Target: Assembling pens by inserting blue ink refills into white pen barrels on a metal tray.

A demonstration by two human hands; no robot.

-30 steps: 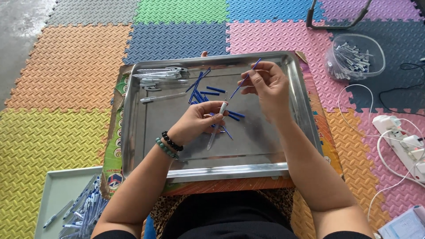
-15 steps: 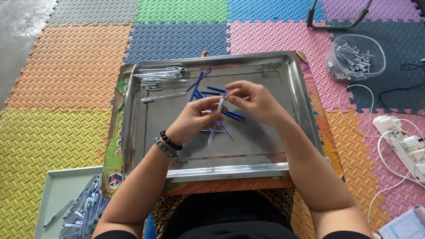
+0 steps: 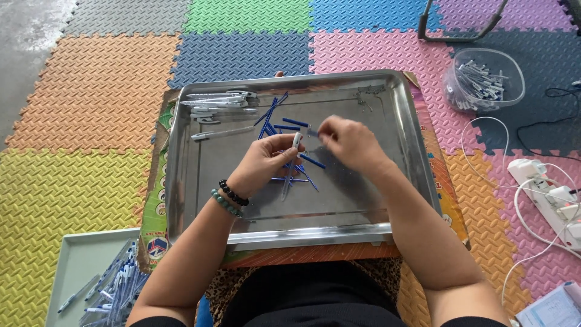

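Pen barrel [image 3: 292, 162], clear and slim, sits pinched upright-ish in the left hand [image 3: 266, 162] above the middle of the steel tray [image 3: 181, 200], fingers clamped around it. Just right of it, the right hand [image 3: 348, 142] has its fingertips pressed together on a small piece at the barrel's top, too tiny to make out. Blue refills [image 3: 284, 124] lie scattered under both hands; further right, a clear tub [image 3: 484, 79] of parts rests on the foam mat.

Bare metal is lying open across the tray's [image 3: 339, 209] near half, while loose blue refills [image 3: 284, 124] and clear pen barrels [image 3: 215, 103] are crowding its far left corner.
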